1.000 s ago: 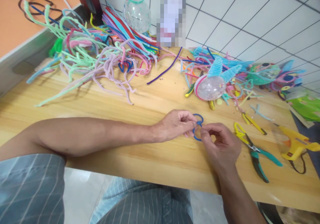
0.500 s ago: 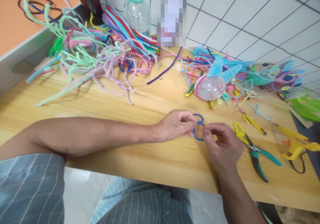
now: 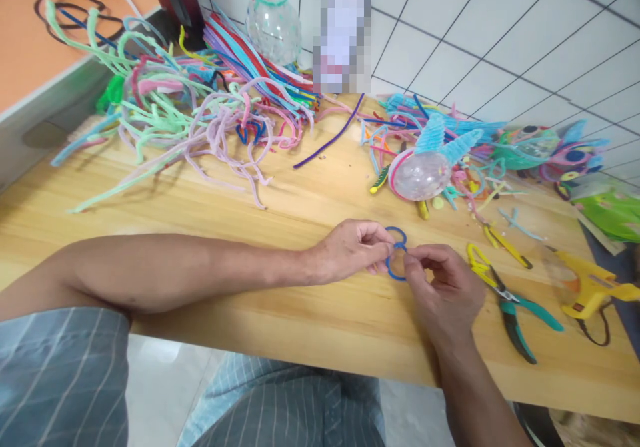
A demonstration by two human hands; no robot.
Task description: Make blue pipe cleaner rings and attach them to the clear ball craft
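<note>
A blue pipe cleaner [image 3: 396, 252] bent into two small loops is held just above the wooden table [image 3: 280, 220]. My left hand [image 3: 350, 250] pinches it from the left at the crossing of the loops. My right hand [image 3: 440, 287] pinches it from the right, fingers curled tight. Both forearms rest on the table's near edge.
A tangled heap of pastel pipe cleaners [image 3: 200, 114] fills the far left. A clear ball with blue wings [image 3: 423, 170] and more scraps lie at the back right. Teal-handled pliers [image 3: 515, 307], yellow cutters [image 3: 503, 244] and a yellow glue gun [image 3: 590, 287] lie at the right.
My right hand's fingers have shifted slightly on the blue loops; the hands and the loops stay in the same place.
</note>
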